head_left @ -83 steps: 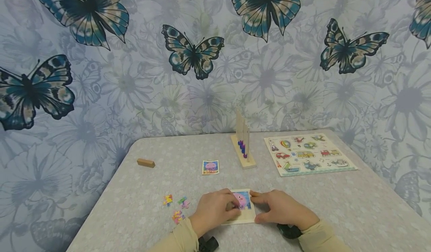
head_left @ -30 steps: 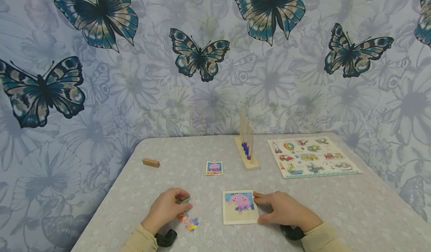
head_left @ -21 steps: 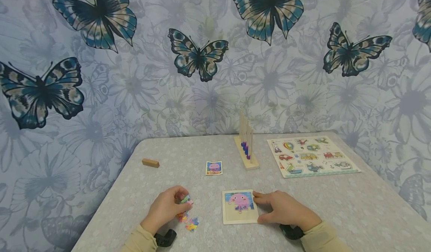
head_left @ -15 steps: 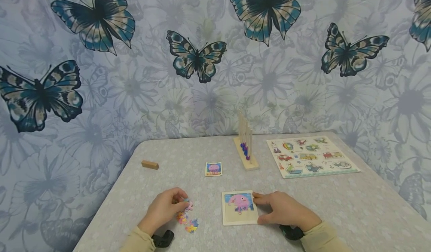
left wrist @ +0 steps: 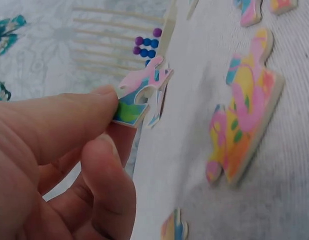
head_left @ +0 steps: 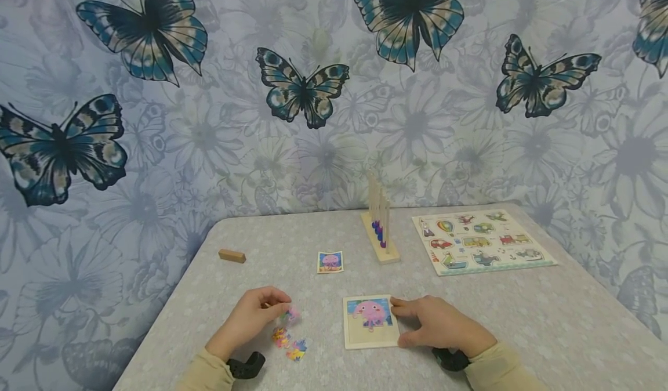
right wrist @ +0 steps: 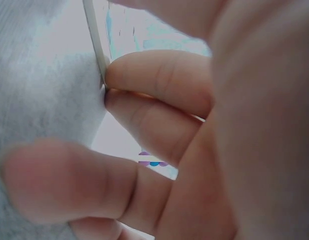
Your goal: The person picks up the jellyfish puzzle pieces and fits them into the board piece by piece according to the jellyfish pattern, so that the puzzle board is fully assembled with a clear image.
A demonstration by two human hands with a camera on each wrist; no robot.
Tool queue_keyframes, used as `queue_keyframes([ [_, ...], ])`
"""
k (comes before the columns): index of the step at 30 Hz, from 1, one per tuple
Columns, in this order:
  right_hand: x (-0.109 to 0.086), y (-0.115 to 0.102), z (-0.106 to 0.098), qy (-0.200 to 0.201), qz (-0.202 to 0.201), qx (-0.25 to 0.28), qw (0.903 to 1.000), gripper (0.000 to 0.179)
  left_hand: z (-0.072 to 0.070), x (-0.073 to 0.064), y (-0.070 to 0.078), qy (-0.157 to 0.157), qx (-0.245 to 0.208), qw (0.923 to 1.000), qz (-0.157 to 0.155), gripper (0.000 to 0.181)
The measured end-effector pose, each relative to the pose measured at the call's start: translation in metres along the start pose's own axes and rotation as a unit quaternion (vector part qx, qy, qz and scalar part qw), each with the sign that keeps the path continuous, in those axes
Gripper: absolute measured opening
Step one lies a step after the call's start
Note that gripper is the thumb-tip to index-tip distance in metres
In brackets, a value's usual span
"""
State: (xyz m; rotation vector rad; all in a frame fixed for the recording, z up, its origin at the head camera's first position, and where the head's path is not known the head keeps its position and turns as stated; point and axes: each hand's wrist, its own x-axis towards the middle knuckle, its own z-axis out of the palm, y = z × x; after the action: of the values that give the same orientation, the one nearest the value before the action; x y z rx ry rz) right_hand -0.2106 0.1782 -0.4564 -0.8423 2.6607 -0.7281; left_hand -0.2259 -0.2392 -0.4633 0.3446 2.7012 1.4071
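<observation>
Left hand [head_left: 250,318] pinches a puzzle piece [left wrist: 129,111]; right hand [head_left: 439,323], thumb spread, touches the tray [head_left: 360,337] from the right

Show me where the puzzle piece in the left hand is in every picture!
Head: the puzzle piece is low, just left of centre, at the left hand's fingertips.
Left wrist: just left of centre, pinched.
Right wrist: not in it.
Landmark: purple and blue beads, in all three.
</observation>
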Motion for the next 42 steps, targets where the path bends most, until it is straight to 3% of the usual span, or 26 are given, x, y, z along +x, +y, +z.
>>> queue_keyframes([
  [7,-0.001,0.001,-0.001,-0.005,0.004,0.001,1.0000,0.067,0.013,0.011,0.023,-0.039,0.018,0.9987,0.028,0.014],
  [14,-0.002,0.002,0.001,0.002,-0.003,-0.007,1.0000,0.067,0.044,0.015,0.054,-0.080,0.033,0.9944,0.060,0.008],
  [20,-0.001,0.003,0.001,0.004,-0.008,-0.011,0.9999,0.067,0.071,0.019,0.070,-0.090,0.043,0.9928,0.066,0.009],
  [29,0.001,0.000,0.001,0.010,-0.019,-0.014,0.9997,0.067,0.093,0.023,0.071,-0.068,0.092,0.9915,0.062,0.011],
  [42,0.002,0.001,0.001,0.015,-0.024,-0.020,0.9994,0.066,0.106,0.026,0.065,-0.042,0.113,0.9900,0.073,0.010],
])
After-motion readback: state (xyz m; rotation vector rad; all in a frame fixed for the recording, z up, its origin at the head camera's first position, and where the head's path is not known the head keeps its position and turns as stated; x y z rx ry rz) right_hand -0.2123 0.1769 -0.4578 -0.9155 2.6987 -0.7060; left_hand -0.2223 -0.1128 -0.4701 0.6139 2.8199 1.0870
